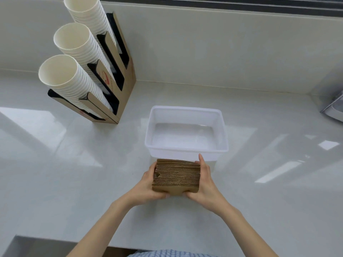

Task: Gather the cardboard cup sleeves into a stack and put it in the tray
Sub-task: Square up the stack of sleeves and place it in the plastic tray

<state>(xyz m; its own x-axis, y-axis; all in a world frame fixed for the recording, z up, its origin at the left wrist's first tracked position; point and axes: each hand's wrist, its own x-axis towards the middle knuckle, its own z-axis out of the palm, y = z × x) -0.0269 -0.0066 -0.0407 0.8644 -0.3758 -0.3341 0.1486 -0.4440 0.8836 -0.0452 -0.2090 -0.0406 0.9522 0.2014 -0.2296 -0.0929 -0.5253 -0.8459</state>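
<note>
Head cam, looking down at a glossy white counter (65, 182). Both hands are on the stack of sleeves (177, 176), brown corrugated cardboard, edges up, pressed together into one block. Left hand (146, 184) cups the left end, fingers wrapped round w/ thumb along the near face; right hand (204, 180) does the same on the right end, fingers closed on the cardboard, one fingertip poking up above the far corner. So both are clamped on the stack, squeezing it from the two sides.

Stack is just in front of the tray (185, 149), near its front wall, approx level w/ or a bit below the rim; can't tell if it rests on the counter or is lifted off it. Tray is a clear-white plastic tub, nothing inside that I can see.

Progress: gathering looks done, no loose sleeves anywhere else on the counter in view. A few edges on the left side sit a bit uneven, so the block isn't perfectly squared. What's left, I'd say, is the last part: raise it over the front rim and set it down inside w/o letting the middle sleeves slip out.

Off to the left: cup holder (118, 86) w/ three rows of white paper cups (61, 75), not involved.
</note>
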